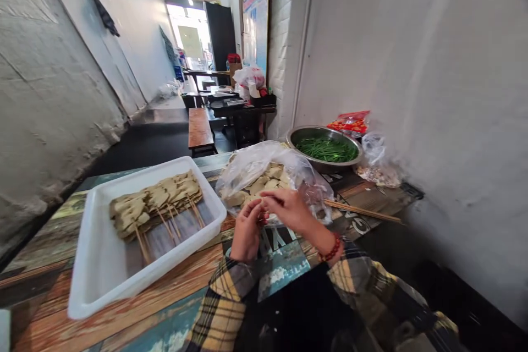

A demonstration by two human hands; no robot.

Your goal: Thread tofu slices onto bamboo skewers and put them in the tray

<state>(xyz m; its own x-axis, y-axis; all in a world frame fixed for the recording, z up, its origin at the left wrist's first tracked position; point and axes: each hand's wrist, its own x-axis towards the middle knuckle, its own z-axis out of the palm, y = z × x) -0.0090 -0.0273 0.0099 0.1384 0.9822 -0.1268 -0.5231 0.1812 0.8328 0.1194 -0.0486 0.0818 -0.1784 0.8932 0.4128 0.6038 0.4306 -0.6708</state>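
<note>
In the head view, the left hand and right hand meet at the fingertips in front of a clear bag of pale flat pieces; the fingers are pinched narrow, but I cannot tell what they hold. Skewered pieces lie in the white tray to the left, and thin sticks rest on the surface at right. The step in hand looks like fine fingertip work; the next move seems to call for a careful pinch, the 2 hands close together
</note>
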